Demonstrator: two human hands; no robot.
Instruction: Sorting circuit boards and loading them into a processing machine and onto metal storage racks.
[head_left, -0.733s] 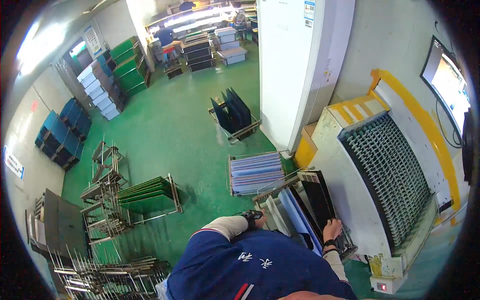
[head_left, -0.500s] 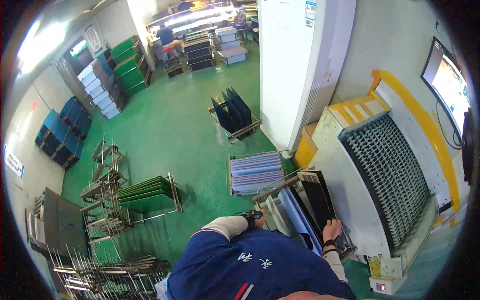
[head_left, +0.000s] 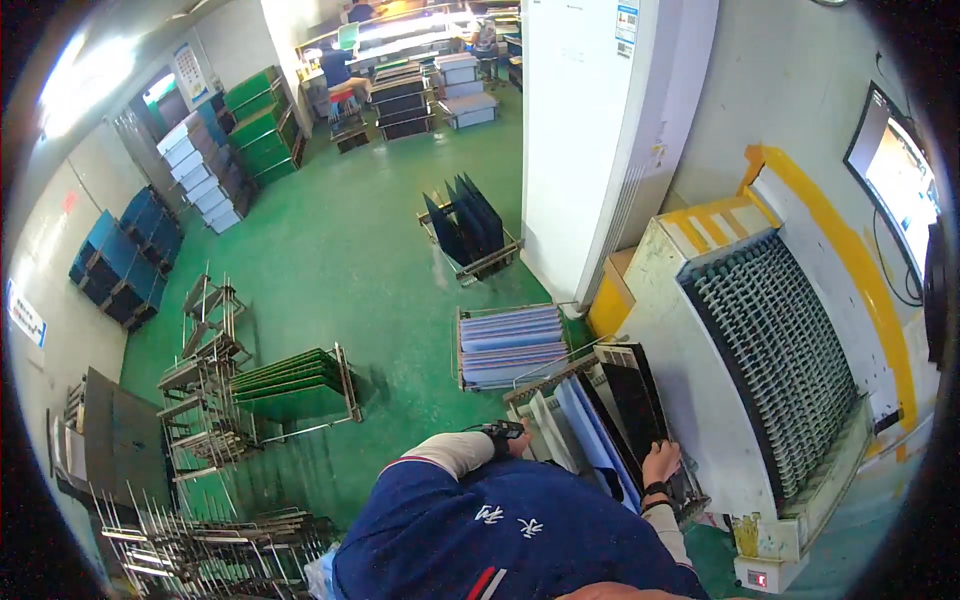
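Green floor (head_left: 360,260) spreads under everything. Beside a white pillar (head_left: 590,130) bearing a small blue-and-white label up high, a cream machine (head_left: 760,350) with yellow trim carries a mesh conveyor. One wire rack (head_left: 590,420) of upright panels stands against it. The right hand (head_left: 660,463) closes on a black panel (head_left: 632,405) in that rack; the left hand (head_left: 512,437) rests at the rack's near end, grip unclear. Blue and green crates (head_left: 215,150) line the far wall.

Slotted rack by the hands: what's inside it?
The slotted rack holds upright panels: pale ones, a blue one, black ones. The right hand rests on a black panel. Their lower edges and the rack floor are hidden.
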